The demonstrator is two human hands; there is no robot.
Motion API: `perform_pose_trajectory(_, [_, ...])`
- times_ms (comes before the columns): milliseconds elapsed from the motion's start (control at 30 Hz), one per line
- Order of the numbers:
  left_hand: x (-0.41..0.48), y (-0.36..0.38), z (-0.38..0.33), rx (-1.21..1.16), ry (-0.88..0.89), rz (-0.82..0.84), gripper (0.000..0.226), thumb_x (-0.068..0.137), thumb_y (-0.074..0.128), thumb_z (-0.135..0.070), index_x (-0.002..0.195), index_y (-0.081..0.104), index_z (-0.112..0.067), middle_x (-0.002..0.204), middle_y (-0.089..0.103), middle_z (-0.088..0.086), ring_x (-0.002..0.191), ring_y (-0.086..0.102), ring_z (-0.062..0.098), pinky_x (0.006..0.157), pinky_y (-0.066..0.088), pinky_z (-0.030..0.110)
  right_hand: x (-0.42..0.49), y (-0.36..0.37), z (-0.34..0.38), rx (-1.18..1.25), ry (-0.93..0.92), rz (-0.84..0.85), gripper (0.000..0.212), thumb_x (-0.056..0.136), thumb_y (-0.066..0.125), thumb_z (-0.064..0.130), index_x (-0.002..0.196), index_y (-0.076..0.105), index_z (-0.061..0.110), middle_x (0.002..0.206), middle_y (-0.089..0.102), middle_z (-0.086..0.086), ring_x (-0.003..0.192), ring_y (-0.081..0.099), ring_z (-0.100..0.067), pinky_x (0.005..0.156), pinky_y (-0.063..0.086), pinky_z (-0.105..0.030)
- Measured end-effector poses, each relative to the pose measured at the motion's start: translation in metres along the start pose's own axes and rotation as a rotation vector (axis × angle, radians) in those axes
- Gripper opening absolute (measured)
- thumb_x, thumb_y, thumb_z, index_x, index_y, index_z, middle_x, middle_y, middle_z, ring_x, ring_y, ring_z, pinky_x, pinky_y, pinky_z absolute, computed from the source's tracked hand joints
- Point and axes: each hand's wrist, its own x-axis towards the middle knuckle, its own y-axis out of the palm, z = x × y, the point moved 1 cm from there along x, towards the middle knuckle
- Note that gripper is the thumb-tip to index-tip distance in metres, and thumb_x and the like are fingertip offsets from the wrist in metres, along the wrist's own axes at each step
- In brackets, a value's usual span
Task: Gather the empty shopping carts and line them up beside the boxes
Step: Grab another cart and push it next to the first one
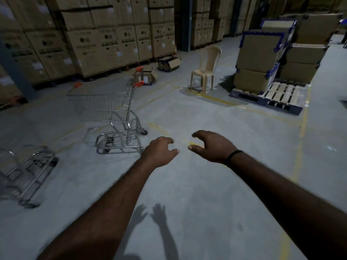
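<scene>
An empty wire shopping cart [109,109] with orange handle ends stands left of centre on the grey floor, its handle toward the far side. A second cart [26,177] shows only partly at the left edge. A tall wall of stacked brown boxes [97,40] runs behind them. My left hand [159,152] and my right hand [212,145] are stretched out in front of me, fingers curled and apart, holding nothing. The left hand is just right of the near cart's base, not touching it.
A beige plastic chair [205,68] stands mid-floor. To its right a pallet [272,98] carries stacked boxes taped in blue. Two open cartons [148,76] lie by the box wall. Yellow lines mark the floor.
</scene>
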Motion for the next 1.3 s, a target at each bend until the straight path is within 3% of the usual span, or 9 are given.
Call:
perform_pose_trajectory(267, [0.12, -0.009, 0.028, 0.009, -0.057, -0.007, 0.069, 0.09, 0.066, -0.053, 0.148, 0.046, -0.023, 0.157, 0.039, 0.001, 0.137, 0.045, 0.026, 0.11, 0.043, 0.044, 0.128, 0.016, -0.036, 0.016, -0.03, 0.043, 0.064, 0.094, 0.053, 0.06, 0.144, 0.047, 0.022, 0.145, 0.052, 0.003, 0.131, 0.05, -0.017, 0.105, 0.042, -0.038])
perform_pose_trajectory(367, [0.178, -0.006, 0.031, -0.005, -0.077, 0.001, 0.071, 0.089, 0.067, -0.054, 0.148, 0.045, -0.024, 0.157, 0.037, 0.001, 0.123, 0.059, 0.03, 0.1, 0.052, 0.048, 0.182, 0.02, -0.067, 0.018, -0.052, 0.042, 0.063, 0.094, 0.054, 0.059, 0.144, 0.046, 0.022, 0.145, 0.052, 0.003, 0.13, 0.05, -0.018, 0.105, 0.043, -0.037])
perform_pose_trajectory(533, [0.288, -0.007, 0.029, 0.001, -0.088, -0.066, 0.071, 0.086, 0.07, -0.053, 0.146, 0.048, -0.021, 0.149, 0.047, 0.004, 0.126, 0.056, 0.024, 0.104, 0.048, 0.044, 0.289, 0.016, -0.126, 0.019, -0.11, 0.014, 0.065, 0.094, 0.053, 0.06, 0.145, 0.045, 0.02, 0.145, 0.052, 0.0, 0.13, 0.05, -0.019, 0.104, 0.043, -0.038])
perform_pose_trajectory(767, [0.423, -0.027, 0.018, -0.025, -0.165, -0.131, 0.066, 0.09, 0.071, -0.044, 0.147, 0.048, -0.017, 0.153, 0.043, 0.006, 0.135, 0.047, 0.027, 0.11, 0.041, 0.038, 0.437, -0.011, -0.186, 0.038, -0.204, 0.035, 0.065, 0.094, 0.054, 0.059, 0.145, 0.046, 0.018, 0.146, 0.052, -0.002, 0.13, 0.05, -0.022, 0.105, 0.043, -0.039])
perform_pose_trajectory(1000, [0.53, -0.036, 0.046, -0.049, -0.242, -0.164, 0.069, 0.088, 0.071, -0.049, 0.146, 0.048, -0.02, 0.154, 0.044, 0.006, 0.137, 0.045, 0.027, 0.112, 0.039, 0.043, 0.556, -0.006, -0.218, 0.063, -0.279, 0.076, 0.067, 0.093, 0.055, 0.06, 0.145, 0.047, 0.017, 0.145, 0.052, -0.004, 0.13, 0.051, -0.023, 0.104, 0.044, -0.041])
perform_pose_trajectory(1133, [0.602, -0.044, 0.069, -0.067, -0.257, -0.186, 0.067, 0.09, 0.07, -0.047, 0.148, 0.047, -0.021, 0.155, 0.042, 0.003, 0.134, 0.048, 0.025, 0.098, 0.046, 0.031, 0.633, 0.007, -0.227, 0.069, -0.312, 0.083, 0.067, 0.094, 0.055, 0.06, 0.146, 0.045, 0.018, 0.147, 0.051, -0.003, 0.131, 0.05, -0.023, 0.105, 0.043, -0.041])
perform_pose_trajectory(1300, [0.707, -0.057, 0.114, -0.093, -0.28, -0.205, 0.068, 0.089, 0.07, -0.05, 0.147, 0.048, -0.02, 0.155, 0.043, 0.005, 0.138, 0.045, 0.026, 0.112, 0.041, 0.043, 0.734, 0.024, -0.241, 0.066, -0.325, 0.1, 0.067, 0.094, 0.055, 0.058, 0.146, 0.045, 0.018, 0.148, 0.05, -0.004, 0.131, 0.05, -0.023, 0.105, 0.043, -0.04])
